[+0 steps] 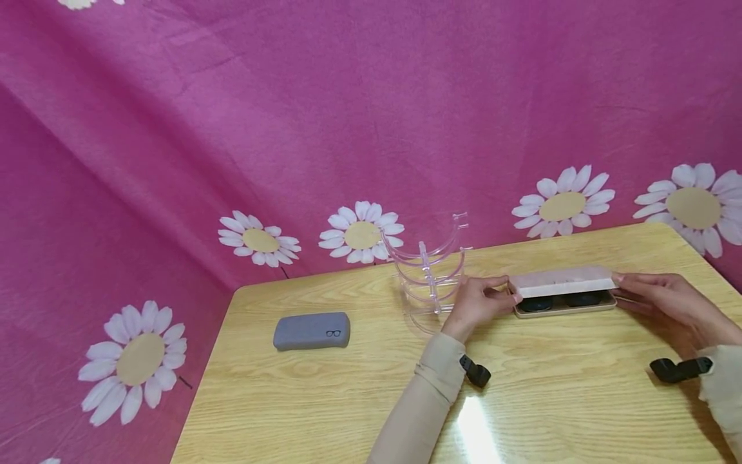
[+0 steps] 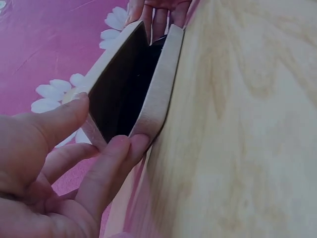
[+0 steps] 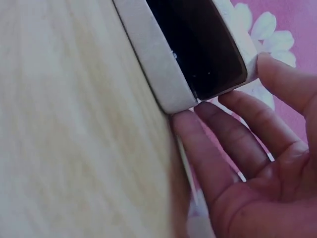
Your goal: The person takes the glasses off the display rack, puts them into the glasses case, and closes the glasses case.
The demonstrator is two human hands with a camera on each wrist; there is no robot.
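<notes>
A pale glasses case (image 1: 565, 281) lies on the right part of the table, its lid partly raised. Inside it are dark lenses (image 1: 536, 303), apparently sunglasses, mostly hidden under the lid. My left hand (image 1: 478, 304) holds the left end; in the left wrist view its thumb touches the lid and its fingertips touch the base (image 2: 159, 89). At the opposite end my right hand (image 1: 672, 299) grips the case, thumb on the lid's edge and fingers against the end of the base (image 3: 161, 64).
A clear tiered plastic stand (image 1: 431, 277) stands just left of the case, close to my left hand. Farther left on the wooden table (image 1: 324, 399) lies a closed grey glasses case (image 1: 311, 330). Behind hangs a magenta cloth (image 1: 324, 116) with daisies.
</notes>
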